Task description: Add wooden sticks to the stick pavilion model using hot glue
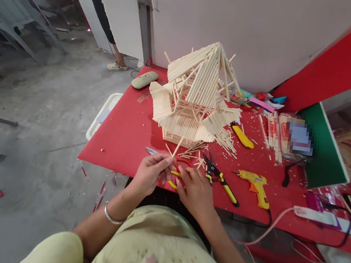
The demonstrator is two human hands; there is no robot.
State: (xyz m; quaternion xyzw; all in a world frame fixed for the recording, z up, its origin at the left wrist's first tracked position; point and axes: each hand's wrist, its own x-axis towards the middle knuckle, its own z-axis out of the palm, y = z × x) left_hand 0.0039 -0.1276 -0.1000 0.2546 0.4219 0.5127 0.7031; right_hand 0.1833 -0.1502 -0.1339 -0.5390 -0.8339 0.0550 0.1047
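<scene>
My left hand [153,172] is closed, pinching a thin wooden stick [178,147] that points up and away over the table edge. My right hand [196,190] is beside it with fingers bent and apart; I see nothing held in it. Between the hands are yellow handles [173,184], partly hidden by fingers, and red scissors handles [183,162], with a pointed metal blade [151,150] showing left of them. Just beyond stands a pagoda-like model [203,92] of pale wooden sticks, with two tiers of sloping roofs. Cut stick pieces [226,141] lie at its base.
On the red table [116,136] lie black-and-yellow cutters [225,185], a yellow glue gun [257,187], a yellow-handled tool [242,135], packed sticks [272,133] and a beige case [144,80]. A green board [324,151] stands right. A cable [270,230] hangs over the front edge.
</scene>
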